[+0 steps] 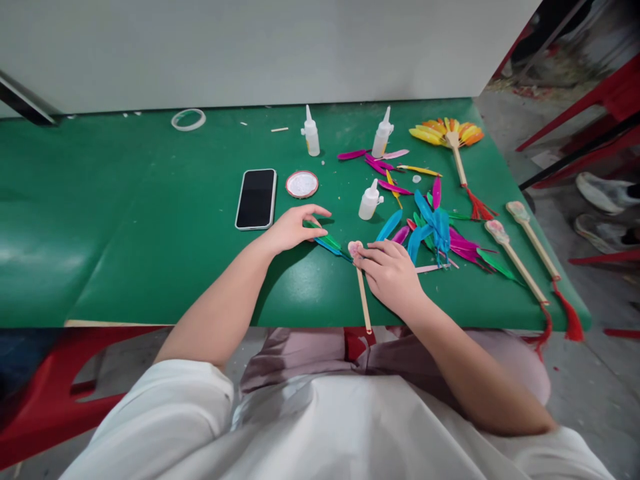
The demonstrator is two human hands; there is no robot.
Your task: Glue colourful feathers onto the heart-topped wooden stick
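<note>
Fingers of the left hand (295,227) are pinching green and blue feathers (329,242) near the front edge of the glossy surface (150,233); fingers of the right hand (393,272) are holding the rounded head of a wooden stick (363,298), which is just overhanging that edge; the surface is stretching wide leftward; loose feathers (440,230) are lying toward the right edge.
</note>
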